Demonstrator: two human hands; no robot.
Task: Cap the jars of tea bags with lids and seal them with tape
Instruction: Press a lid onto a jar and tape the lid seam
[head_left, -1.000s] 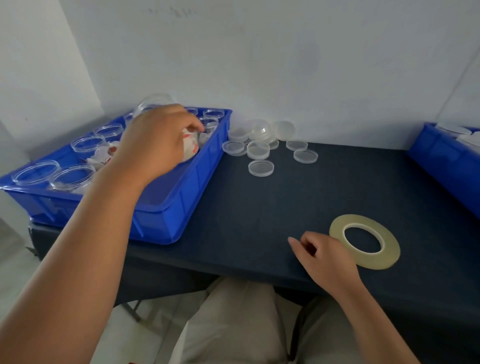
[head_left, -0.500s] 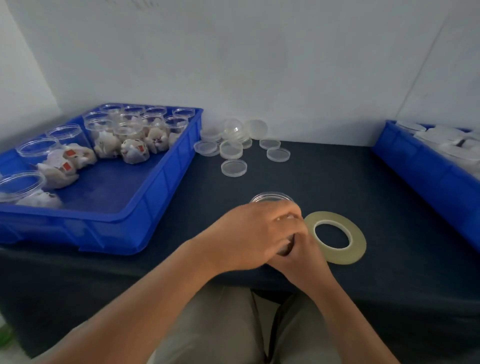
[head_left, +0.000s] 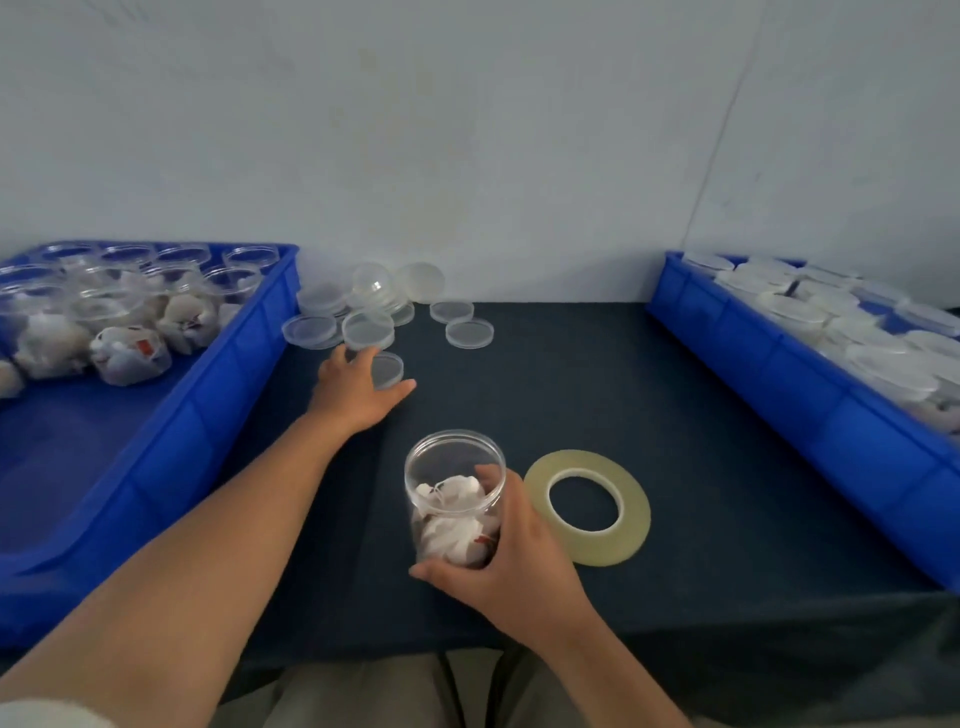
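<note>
A clear open jar (head_left: 453, 470) with white tea bags inside stands on the dark table near the front edge. My right hand (head_left: 519, 556) grips its lower side from the right. My left hand (head_left: 358, 387) is stretched out over a single clear lid (head_left: 388, 368) lying on the table, with fingers at its far left edge and thumb at its near edge, closing round it. A flat roll of yellowish tape (head_left: 587, 540) lies just right of the jar, touched by neither hand.
Several more clear lids (head_left: 363, 314) lie loose against the back wall. A blue bin (head_left: 223, 384) on the left holds several open jars of tea bags. A second blue bin (head_left: 779, 379) on the right holds capped jars.
My left hand let go of the jar and reached forward to the lid. My right hand now holds the jar alone on the table. The view has tilted slightly.
</note>
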